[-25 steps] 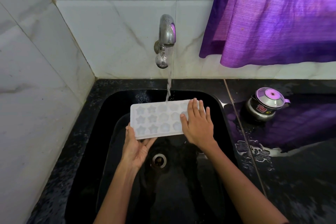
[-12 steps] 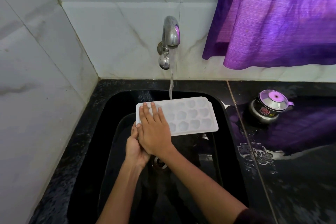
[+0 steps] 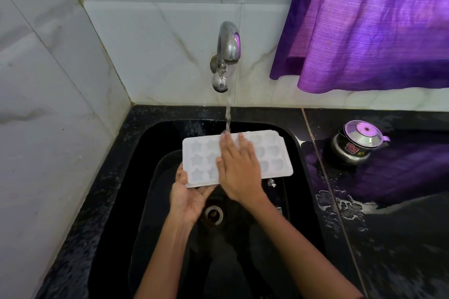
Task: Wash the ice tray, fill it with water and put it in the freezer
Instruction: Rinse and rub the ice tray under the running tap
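Observation:
A white ice tray (image 3: 272, 155) with star and heart moulds is held over the black sink (image 3: 150, 153), under running water from the steel tap (image 3: 227, 56). My left hand (image 3: 188, 195) supports the tray's near left corner from below, thumb at its left edge. Flat on the tray's middle lies my right hand (image 3: 239, 170), fingers straight and pointing towards the tap, fingertips in the water stream.
The sink drain (image 3: 213, 213) lies below the hands. A small steel pot with a lid (image 3: 356, 144) stands on the wet black counter (image 3: 388, 226) at the right. A purple curtain (image 3: 376, 22) hangs over the back wall tiles.
My right hand slid across the tray: from its right end to its left end, and now back to the middle. The left hand kept holding the near left corner.

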Tool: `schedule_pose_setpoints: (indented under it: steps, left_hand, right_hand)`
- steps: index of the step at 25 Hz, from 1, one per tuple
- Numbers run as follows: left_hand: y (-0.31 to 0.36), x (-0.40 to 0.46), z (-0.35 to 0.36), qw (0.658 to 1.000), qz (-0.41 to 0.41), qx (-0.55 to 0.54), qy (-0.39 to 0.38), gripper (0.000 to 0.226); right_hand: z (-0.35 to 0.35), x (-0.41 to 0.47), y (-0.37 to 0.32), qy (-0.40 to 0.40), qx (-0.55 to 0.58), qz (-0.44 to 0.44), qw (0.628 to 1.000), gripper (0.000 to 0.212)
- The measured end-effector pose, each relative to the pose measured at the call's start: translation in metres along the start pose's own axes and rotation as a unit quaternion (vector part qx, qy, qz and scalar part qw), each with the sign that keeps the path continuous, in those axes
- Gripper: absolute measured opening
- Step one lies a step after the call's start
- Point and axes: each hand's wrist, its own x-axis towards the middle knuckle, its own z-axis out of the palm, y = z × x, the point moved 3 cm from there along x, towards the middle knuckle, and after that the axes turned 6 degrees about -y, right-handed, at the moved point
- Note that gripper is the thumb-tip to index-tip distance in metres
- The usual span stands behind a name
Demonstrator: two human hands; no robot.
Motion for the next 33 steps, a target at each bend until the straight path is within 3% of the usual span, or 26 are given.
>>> schedule_pose_setpoints:
  steps: [3, 7, 15, 21, 27, 33]
  left_hand:
    - [0.014, 0.000, -0.009, 0.999, 0.018, 0.015, 0.022, 0.025]
    - [0.017, -0.003, -0.015, 0.999, 0.023, 0.026, 0.038, 0.027]
    - [-0.001, -0.002, 0.002, 0.999, 0.012, 0.029, 0.020, 0.039]
    - [0.002, -0.005, -0.007, 0.999, 0.007, -0.018, 0.027, 0.037]
    - [0.015, -0.004, -0.023, 0.998, 0.029, -0.015, 0.056, 0.032]
    - [0.013, -0.001, -0.016, 0.999, 0.021, 0.011, 0.029, 0.032]
  right_hand:
    - [-0.007, 0.001, 0.041, -0.014, 0.026, 0.091, 0.995, 0.057]
    - [-0.005, -0.003, 0.043, 0.000, 0.030, 0.119, 0.992, 0.059]
    - [0.017, 0.001, -0.064, -0.014, 0.019, -0.052, 0.998, 0.057]
    - [0.017, 0.001, -0.054, -0.033, -0.025, -0.090, 0.995, 0.056]
    - [0.005, -0.004, 0.023, -0.023, 0.011, 0.050, 0.998, 0.059]
    - [0.001, -0.010, 0.050, 0.012, 0.003, 0.116, 0.993, 0.058]
